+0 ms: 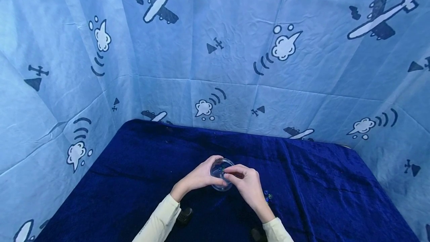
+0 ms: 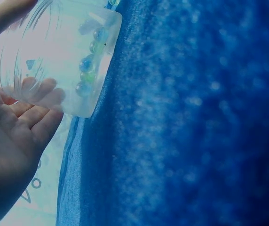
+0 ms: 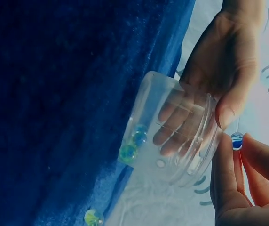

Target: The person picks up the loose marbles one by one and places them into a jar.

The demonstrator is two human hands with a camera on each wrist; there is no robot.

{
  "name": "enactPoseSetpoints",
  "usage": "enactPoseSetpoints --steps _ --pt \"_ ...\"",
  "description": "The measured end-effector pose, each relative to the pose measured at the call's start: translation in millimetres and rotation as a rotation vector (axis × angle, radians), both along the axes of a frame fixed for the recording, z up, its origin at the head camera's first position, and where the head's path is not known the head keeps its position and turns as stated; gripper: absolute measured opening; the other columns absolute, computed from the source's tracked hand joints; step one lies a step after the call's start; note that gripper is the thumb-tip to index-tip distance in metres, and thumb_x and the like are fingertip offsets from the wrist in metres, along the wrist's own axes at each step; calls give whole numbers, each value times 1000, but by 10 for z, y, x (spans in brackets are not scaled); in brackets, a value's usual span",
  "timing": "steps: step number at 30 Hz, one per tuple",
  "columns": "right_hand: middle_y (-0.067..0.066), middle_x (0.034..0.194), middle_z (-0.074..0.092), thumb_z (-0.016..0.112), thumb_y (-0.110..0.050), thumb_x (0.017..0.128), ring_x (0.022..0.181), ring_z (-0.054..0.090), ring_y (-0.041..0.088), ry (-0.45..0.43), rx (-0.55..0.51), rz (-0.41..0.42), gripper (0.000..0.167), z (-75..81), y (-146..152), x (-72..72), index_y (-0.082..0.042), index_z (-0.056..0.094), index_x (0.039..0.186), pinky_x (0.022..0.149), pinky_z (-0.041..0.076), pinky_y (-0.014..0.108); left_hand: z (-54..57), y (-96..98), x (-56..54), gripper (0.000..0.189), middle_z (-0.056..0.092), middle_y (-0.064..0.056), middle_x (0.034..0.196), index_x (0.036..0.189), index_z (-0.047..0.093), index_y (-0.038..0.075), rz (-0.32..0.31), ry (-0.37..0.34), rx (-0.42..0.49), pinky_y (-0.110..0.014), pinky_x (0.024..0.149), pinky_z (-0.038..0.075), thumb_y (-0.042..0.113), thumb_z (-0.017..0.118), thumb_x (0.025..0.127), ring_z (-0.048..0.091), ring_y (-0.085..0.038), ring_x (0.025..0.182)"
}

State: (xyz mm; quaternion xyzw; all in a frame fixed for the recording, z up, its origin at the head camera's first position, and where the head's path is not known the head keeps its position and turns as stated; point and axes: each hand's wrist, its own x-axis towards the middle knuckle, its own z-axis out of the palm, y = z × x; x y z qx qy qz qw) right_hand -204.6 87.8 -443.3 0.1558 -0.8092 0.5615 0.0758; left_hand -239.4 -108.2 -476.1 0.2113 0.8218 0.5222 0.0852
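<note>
My left hand (image 1: 200,175) grips a clear plastic jar (image 1: 220,186) round its side, with the thumb near the rim. Several blue and green glass marbles (image 2: 86,64) lie at the bottom of the jar, as the left wrist view shows. Between thumb and fingertip my right hand (image 1: 247,183) pinches a blue-and-clear marble (image 3: 237,141), right at the jar's mouth. Just beyond the right wrist, a few loose marbles (image 1: 268,196) rest on the dark blue cloth, partly covered by the forearm in the head view.
Dark blue velvety cloth (image 1: 336,197) covers the table. Light blue curtains (image 1: 235,62) printed with planes hang behind and at both sides. One dark object (image 1: 184,216) is beside the left sleeve, another (image 1: 256,233) by the right sleeve.
</note>
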Motion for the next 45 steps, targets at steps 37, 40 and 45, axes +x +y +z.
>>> enactPoseSetpoints --steps 37,40,45 --pt "4 87 77 81 5 83 79 70 7 69 37 -10 12 -73 -39 -10 -1 81 93 72 57 20 -14 1 -2 86 55 -11 143 150 45 9 5 -2 -12 -45 108 45 40 84 80 55 -26 128" --pt "4 87 77 81 5 83 79 70 7 65 36 -10 12 -70 -41 -6 -1 81 93 72 57 20 -11 -1 0 87 54 -11 143 151 45 9 6 -6 -12 -45 108 45 41 84 80 55 -26 128" --pt "1 87 77 81 4 84 79 70 6 52 35 -16 11 -67 -42 -1 -1 81 93 72 57 20 -4 1 6 90 54 -11 144 152 44 7 6 -6 -16 -46 108 44 42 84 80 54 -27 130"
